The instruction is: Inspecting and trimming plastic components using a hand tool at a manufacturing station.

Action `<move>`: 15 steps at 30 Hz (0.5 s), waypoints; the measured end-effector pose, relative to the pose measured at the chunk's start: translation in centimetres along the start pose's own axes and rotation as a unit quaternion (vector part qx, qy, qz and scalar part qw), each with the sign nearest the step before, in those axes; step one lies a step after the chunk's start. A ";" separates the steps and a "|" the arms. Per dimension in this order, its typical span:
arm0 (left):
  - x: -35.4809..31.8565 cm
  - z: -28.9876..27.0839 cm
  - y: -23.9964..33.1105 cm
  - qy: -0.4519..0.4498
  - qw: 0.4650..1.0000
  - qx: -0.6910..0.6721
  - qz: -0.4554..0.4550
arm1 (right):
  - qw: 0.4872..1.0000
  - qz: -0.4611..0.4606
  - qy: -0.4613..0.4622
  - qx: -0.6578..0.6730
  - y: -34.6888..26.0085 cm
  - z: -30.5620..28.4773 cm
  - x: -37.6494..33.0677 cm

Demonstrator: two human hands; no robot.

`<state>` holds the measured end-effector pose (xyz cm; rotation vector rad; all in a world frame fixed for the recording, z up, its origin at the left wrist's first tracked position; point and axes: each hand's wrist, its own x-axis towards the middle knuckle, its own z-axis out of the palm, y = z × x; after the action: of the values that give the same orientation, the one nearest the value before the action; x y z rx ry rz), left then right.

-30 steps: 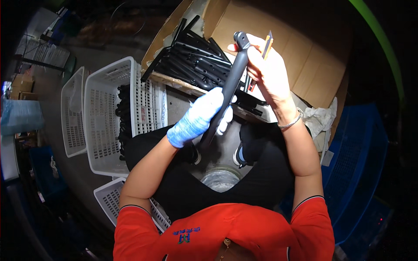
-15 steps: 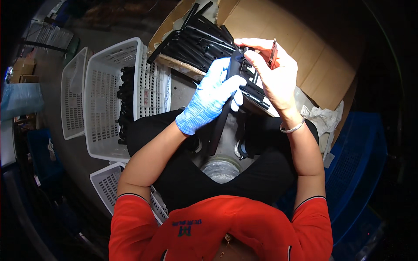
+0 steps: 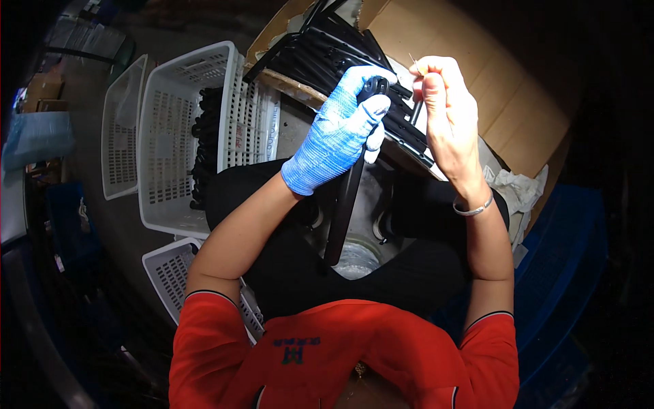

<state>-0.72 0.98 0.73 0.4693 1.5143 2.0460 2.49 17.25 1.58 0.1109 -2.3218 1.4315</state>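
My left hand (image 3: 334, 133), in a blue knit glove, is wrapped round the upper end of a long black tube-like part (image 3: 346, 211). The part's rounded head with a hole points up past the thumb, and its long end hangs down between my knees. My bare right hand (image 3: 455, 126), with a bracelet at the wrist, is a short way to the right of the part. Its thumb and fingers pinch a thin, flat blade-like piece (image 3: 413, 63), turned edge-on so that only a fine line shows. Beyond both hands, many black tubes (image 3: 334, 51) lie in an open carton.
The brown carton (image 3: 484, 75) has crumpled white wrapping (image 3: 519, 191) at its right side. At left stands a white perforated crate (image 3: 180, 225) with black parts (image 3: 208, 146) inside. A smaller white crate (image 3: 163, 273) sits nearer. Blue crates (image 3: 558, 245) stand at right.
My right hand has drawn away from the part's head to the right, and the flat piece has turned edge-on. My left hand's fingers now close over the head. The part's lower end has swung nearer me.
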 end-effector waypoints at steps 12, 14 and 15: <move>0.1 -0.5 -0.1 0.033 0.998 0.041 0.021 | 0.952 -0.228 -0.012 -0.202 -1.2 -0.2 -0.4; 0.0 -0.5 -0.1 0.031 0.998 0.041 0.024 | 0.951 -0.219 -0.017 -0.218 -1.4 -0.3 -0.4; 0.0 -0.5 -0.1 0.030 0.998 0.042 0.026 | 0.951 -0.219 -0.017 -0.219 -1.5 -0.3 -0.5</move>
<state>-1.01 0.63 0.53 0.4898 1.6434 2.0597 3.41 16.74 2.75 0.4880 -2.3837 0.6916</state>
